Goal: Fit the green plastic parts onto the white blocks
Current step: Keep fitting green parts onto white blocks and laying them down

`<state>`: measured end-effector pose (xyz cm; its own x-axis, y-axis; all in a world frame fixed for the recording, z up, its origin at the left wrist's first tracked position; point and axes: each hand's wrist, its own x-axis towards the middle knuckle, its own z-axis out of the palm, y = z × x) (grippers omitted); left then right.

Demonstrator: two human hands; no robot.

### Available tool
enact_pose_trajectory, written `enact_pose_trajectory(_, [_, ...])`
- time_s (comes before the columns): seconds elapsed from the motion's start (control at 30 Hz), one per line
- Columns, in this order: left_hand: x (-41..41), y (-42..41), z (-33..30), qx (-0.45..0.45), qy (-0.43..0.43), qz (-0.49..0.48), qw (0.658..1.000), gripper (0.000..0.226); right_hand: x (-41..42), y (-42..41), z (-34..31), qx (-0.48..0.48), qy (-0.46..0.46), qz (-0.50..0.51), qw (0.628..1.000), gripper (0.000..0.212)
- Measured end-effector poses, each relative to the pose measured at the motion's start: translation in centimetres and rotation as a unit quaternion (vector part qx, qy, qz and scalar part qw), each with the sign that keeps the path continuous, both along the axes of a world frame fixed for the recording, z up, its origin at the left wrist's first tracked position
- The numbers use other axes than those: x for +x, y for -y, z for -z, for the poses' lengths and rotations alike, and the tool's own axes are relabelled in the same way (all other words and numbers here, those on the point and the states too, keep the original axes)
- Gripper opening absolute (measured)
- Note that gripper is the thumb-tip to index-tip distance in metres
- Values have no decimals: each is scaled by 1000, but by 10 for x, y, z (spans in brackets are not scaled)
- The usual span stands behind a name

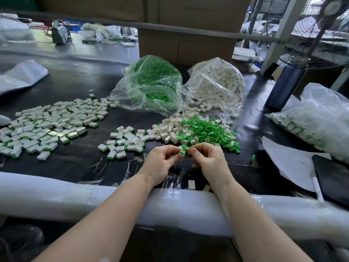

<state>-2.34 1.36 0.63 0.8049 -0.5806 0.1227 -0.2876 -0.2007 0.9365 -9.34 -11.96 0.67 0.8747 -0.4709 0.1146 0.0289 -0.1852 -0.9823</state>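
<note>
White block with green part fitted — pinched in left hand fingers, above near tabletop; right hand fingers curled, touching it; mixed loose pile just beyond; finished blocks far left.

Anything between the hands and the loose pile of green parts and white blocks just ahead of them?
Nothing visible. The left hand and right hand pinch a block with a green part right at the near edge of the loose pile; only bare table lies between.

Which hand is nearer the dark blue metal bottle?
Right. The right hand is below and to the left of the dark blue metal bottle, with the mixed pile between them; the left hand sits further left still.
</note>
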Motion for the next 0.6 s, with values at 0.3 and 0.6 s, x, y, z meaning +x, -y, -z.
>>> enact_pose_trajectory(0.3, [3, -2, 0, -26, 17, -118, 993, 16, 0, 0, 1, -53, -13, 32, 998, 18])
enact_pose_trajectory(0.6, [12, -7, 2, 16, 66, -303, 951, 29, -1, 3, 0, -81, -17, 104, 991, 19])
